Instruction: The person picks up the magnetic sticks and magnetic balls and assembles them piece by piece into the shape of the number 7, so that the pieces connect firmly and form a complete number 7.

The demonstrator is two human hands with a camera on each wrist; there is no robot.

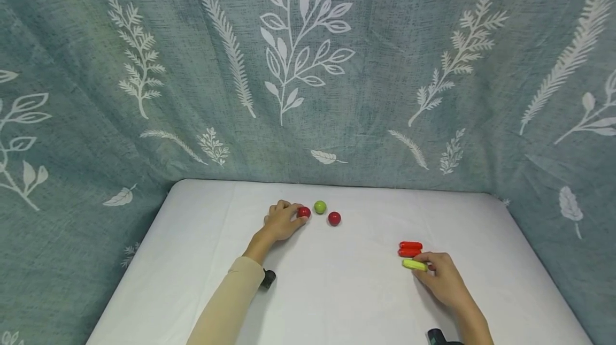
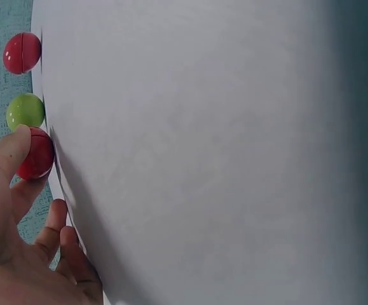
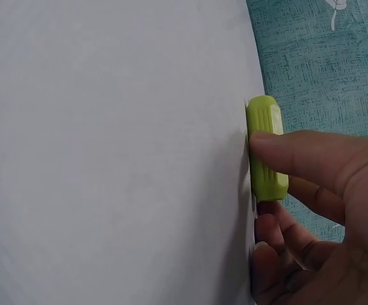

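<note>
At the far side of the white table point(image 1: 332, 286), my left hand point(image 1: 283, 223) pinches a shiny red ball point(image 1: 304, 213) between thumb and forefinger. A seam runs round that ball point(image 2: 39, 155) in the left wrist view. Just right of it sit a green ball point(image 1: 320, 207) and a second red ball point(image 1: 334, 219). Toward the right side, my right hand point(image 1: 444, 280) holds a short yellow-green ribbed stick point(image 1: 414, 265) by thumb and fingers; the stick point(image 3: 264, 114) touches the tabletop. Directly beyond it lie two short red sticks point(image 1: 410, 245), side by side.
A green-blue curtain point(image 1: 366, 136) with white leaf prints hangs behind the table and down its sides. Black wrist devices point(image 1: 268, 279) show at both forearms. A beige sleeve point(image 1: 228, 302) covers the left forearm.
</note>
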